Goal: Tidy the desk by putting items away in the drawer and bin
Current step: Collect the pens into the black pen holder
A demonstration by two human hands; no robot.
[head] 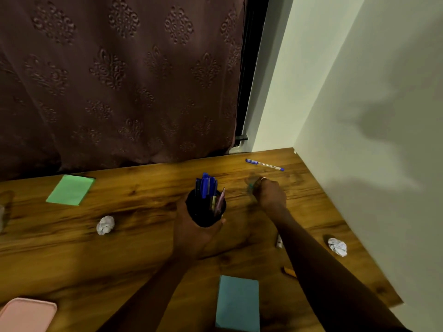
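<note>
My left hand (199,238) fingers wrap the pen cup (203,213); tilting it, I'd spill pens (206,185). The right hand (269,194) is beside the cup, its fingers blurred, so I cannot tell their state.

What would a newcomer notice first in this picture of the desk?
First, the black pen cup, full of blue pens, held by the left grip at the middle of the desk. Next, the right grip, blurred, reaches toward the far right corner, where a loose pen lies. Two paper balls lie on the wood, one left and one right of the arms.
</note>
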